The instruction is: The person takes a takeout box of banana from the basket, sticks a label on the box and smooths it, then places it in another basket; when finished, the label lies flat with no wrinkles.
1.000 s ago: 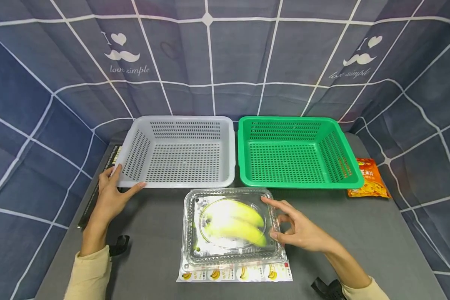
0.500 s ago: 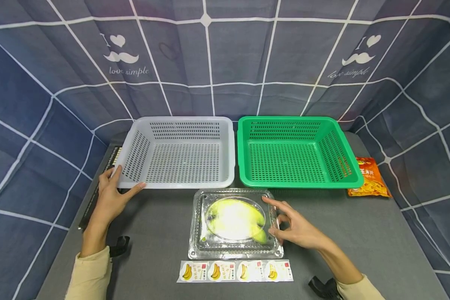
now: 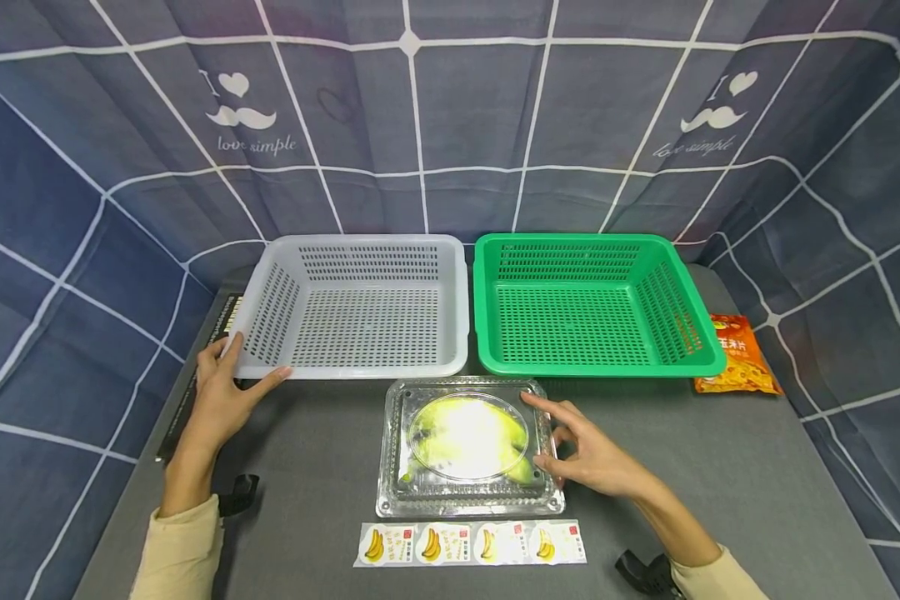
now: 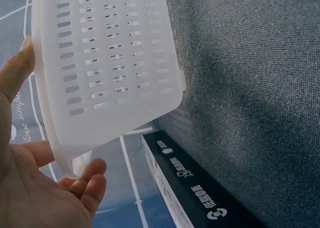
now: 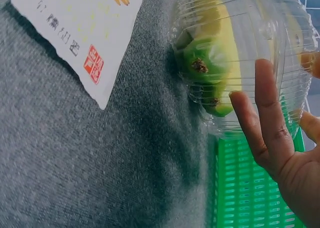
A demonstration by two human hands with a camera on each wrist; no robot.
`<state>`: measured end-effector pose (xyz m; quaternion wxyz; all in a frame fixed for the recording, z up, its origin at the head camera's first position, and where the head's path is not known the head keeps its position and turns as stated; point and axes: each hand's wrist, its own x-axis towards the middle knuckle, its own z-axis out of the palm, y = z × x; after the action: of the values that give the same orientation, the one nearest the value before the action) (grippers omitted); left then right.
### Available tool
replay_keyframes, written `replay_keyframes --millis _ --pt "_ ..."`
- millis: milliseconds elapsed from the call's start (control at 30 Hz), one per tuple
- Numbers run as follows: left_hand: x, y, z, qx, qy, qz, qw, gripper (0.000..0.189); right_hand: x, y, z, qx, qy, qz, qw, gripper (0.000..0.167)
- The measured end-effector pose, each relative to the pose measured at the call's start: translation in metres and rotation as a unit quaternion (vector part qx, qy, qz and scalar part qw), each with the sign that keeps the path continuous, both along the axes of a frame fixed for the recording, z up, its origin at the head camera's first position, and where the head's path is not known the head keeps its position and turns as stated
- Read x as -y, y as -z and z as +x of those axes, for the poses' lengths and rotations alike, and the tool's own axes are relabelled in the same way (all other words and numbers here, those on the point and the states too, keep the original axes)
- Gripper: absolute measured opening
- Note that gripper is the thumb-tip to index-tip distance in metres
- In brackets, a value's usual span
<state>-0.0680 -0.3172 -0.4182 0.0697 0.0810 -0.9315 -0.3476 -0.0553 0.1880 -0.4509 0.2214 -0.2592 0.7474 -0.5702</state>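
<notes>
My left hand [image 3: 221, 404] holds the near left corner of a pale grey perforated plastic basket [image 3: 371, 370]. In the left wrist view its fingers curl round the corner of the rim, with the thumb [image 4: 17, 70] along the edge. A clear plastic clamshell box [image 3: 468, 507] with green-yellow bananas [image 3: 468, 437] inside lies lid shut before the baskets. My right hand [image 3: 600, 454] grips its right side, index finger at the far corner and thumb nearer; other fingers [image 5: 270, 105] lie against the side wall. Glare on the lid hides part of the fruit.
A green perforated basket [image 3: 607, 370] stands right of the grey one. Nearer me lies a strip of banana stickers [image 3: 470, 543]. An orange snack bag [image 3: 738, 358] sits at the far right, and a long black box [image 4: 195, 188] along the left edge. Grey-blue grid cloth surrounds the table.
The clamshell box has slid away from me and slightly right, up to the baskets, uncovering the banana sticker strip. Over the last half second it stays put. My left hand keeps its hold.
</notes>
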Motion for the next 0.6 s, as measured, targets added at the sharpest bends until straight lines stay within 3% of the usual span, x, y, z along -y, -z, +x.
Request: replay_keyframes --millis 600 --pt "-0.0025 -0.0052 0.0026 0.007 -0.001 -0.046 0.9989 0.100 0.0000 -0.0034 0.0008 0.021 0.006 0.042 0.9989 0.081"
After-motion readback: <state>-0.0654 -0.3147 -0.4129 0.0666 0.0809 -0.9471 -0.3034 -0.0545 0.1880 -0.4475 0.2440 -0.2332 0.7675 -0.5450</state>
